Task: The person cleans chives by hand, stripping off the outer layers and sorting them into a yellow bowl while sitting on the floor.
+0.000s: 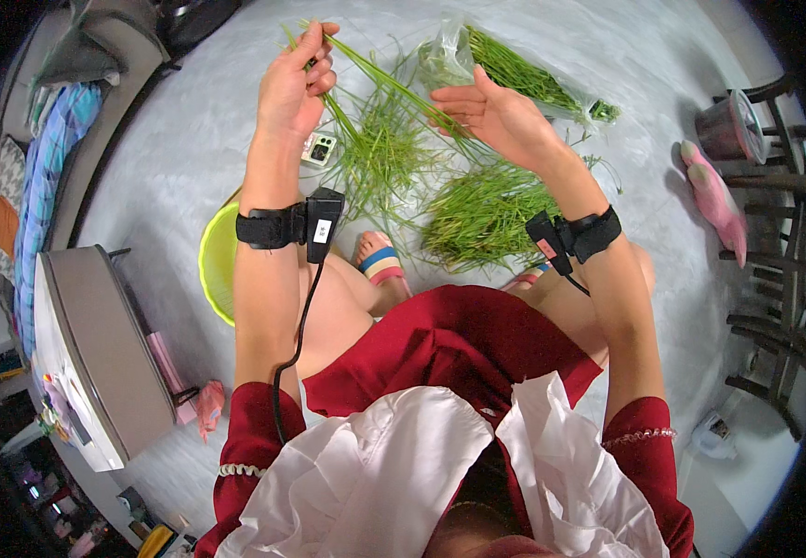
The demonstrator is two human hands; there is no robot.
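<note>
My left hand is raised at the far left, its fingers pinching a few long, thin green chives. These stretch right and down to my right hand, whose fingers are extended and slightly apart beside the strands; whether they touch is partly hidden. Below, on the grey floor, lies a loose, scattered heap of chives. A denser pile of chives lies to its right, in front of my feet. Beyond my right hand, a clear plastic bag holds another bundle of chives.
A white phone lies near my left wrist. The yellow-green basket stands beside my left forearm. Left are a grey-topped table and a sofa. Right are dark chairs, a bucket and a pink plush toy.
</note>
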